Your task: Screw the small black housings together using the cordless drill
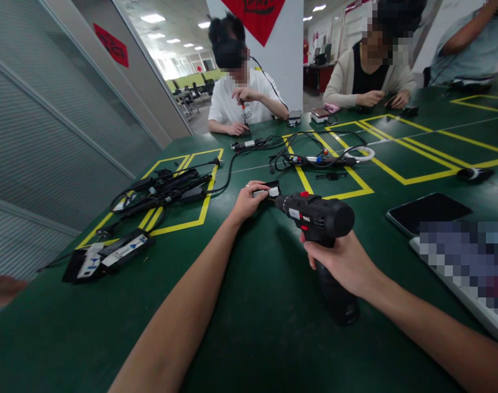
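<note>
My right hand is wrapped around the handle of a black cordless drill with red buttons. The drill lies roughly level, its chuck pointing left. In front of the chuck is a small black box-like part with a white label, on the green table. My left hand grips this part from the left, its fingers closed on it and partly over the label. The drill's tip is close to the part's near edge; whether it touches cannot be made out.
Black cables and adapters lie piled at the left, with labelled black pieces nearer. Corded pen-like tools lie beyond my hands. A phone and a pixelated device are at right. People sit across the green table.
</note>
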Available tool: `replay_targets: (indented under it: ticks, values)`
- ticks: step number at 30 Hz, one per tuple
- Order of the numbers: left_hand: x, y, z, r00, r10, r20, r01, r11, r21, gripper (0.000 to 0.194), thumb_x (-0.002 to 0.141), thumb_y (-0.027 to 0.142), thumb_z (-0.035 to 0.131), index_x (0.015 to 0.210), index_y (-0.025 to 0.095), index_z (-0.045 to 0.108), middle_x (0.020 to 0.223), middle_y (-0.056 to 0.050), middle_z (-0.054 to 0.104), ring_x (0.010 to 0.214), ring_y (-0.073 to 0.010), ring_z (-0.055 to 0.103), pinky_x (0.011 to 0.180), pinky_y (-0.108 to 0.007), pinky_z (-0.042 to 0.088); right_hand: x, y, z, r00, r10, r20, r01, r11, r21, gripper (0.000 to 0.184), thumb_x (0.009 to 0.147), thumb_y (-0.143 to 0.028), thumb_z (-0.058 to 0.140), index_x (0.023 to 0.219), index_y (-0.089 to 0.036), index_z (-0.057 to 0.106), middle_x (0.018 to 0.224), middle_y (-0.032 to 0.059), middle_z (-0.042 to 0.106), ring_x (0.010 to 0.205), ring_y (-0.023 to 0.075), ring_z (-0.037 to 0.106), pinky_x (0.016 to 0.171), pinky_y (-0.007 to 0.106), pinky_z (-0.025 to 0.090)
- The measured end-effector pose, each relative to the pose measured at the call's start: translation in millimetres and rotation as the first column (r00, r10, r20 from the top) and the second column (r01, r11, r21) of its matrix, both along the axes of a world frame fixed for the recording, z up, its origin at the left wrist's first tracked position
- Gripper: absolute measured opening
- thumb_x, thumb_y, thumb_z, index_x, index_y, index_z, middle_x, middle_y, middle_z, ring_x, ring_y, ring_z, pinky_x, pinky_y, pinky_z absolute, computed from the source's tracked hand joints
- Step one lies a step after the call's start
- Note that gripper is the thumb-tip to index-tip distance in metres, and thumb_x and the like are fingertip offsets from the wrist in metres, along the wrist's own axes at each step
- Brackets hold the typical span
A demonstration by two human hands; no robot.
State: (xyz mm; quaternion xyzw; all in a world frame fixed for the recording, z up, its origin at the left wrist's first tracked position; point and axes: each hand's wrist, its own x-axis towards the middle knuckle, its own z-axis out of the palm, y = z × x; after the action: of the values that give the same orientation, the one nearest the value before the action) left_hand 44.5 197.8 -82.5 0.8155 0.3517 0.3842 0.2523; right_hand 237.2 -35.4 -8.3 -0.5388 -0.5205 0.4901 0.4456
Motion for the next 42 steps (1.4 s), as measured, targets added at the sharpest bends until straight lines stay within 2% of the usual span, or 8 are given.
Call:
replay_targets:
  ticks: [16, 26, 32, 37, 42]
  values:
    - [-0.1, 0.1, 0.5, 1.000, 0.008, -0.009, -0.008, 1.000, -0.003, 0.024, 0.082, 0.034, 0.056, 0.096, 0.019, 0.069, 0.112, -0.007, 0.061, 0.113, -0.0216, 0.054, 0.102, -0.038, 0.040, -0.8, -0.2, 3.2, 0.999, 0.010, 0.036, -0.009, 1.000, -0.003, 0.007, 0.077, -0.017, 0.056, 0.085, -0.018, 0.056, 0.065, -0.0015, 0.057, 0.055, 0.0132, 0.055, 0.053, 0.028, 0.045]
    - [0.0, -0.6, 1.1, 1.000, 0.011, -0.019, -0.011, 1.000, 0.002, 0.025, 0.082, 0.034, 0.055, 0.096, 0.019, 0.069, 0.113, -0.007, 0.060, 0.112, -0.0209, 0.054, 0.102, -0.037, 0.040, -0.6, -1.8, 4.1, 1.000, 0.007, 0.009, -0.007, 1.000, -0.006, 0.013, 0.077, -0.017, 0.057, 0.090, -0.018, 0.057, 0.077, 0.0017, 0.061, 0.058, 0.0131, 0.056, 0.055, 0.030, 0.047]
    - [0.2, -1.0, 1.4, 1.000, 0.015, -0.015, -0.015, 1.000, -0.008, 0.025, 0.081, 0.034, 0.056, 0.096, 0.019, 0.069, 0.113, -0.007, 0.060, 0.113, -0.0215, 0.054, 0.103, -0.039, 0.039, -0.2, -2.2, 4.1, 1.000, 0.006, 0.016, -0.006, 1.000, -0.008, 0.009, 0.077, -0.017, 0.057, 0.086, -0.018, 0.057, 0.071, 0.0002, 0.059, 0.058, 0.0134, 0.056, 0.056, 0.029, 0.046]
    - [1.1, -1.6, 1.7, 1.000, 0.017, -0.011, -0.017, 1.000, -0.007, 0.024, 0.082, 0.034, 0.056, 0.095, 0.019, 0.069, 0.112, -0.007, 0.061, 0.112, -0.0214, 0.054, 0.102, -0.038, 0.040, -0.4, -2.1, 0.1, 1.000, 0.006, 0.003, -0.006, 1.000, -0.002, 0.015, 0.077, -0.018, 0.057, 0.092, -0.019, 0.058, 0.077, 0.0011, 0.061, 0.058, 0.0126, 0.055, 0.055, 0.029, 0.047]
    - [1.5, -1.1, 1.1, 1.000, 0.018, -0.010, -0.018, 1.000, -0.006, 0.024, 0.082, 0.034, 0.056, 0.095, 0.018, 0.069, 0.112, -0.007, 0.061, 0.111, -0.0210, 0.055, 0.102, -0.038, 0.040, -0.8, -1.3, -1.7, 1.000, 0.003, -0.001, -0.003, 1.000, 0.005, 0.015, 0.078, -0.018, 0.056, 0.093, -0.019, 0.057, 0.075, 0.0003, 0.059, 0.057, 0.0124, 0.054, 0.055, 0.028, 0.046]
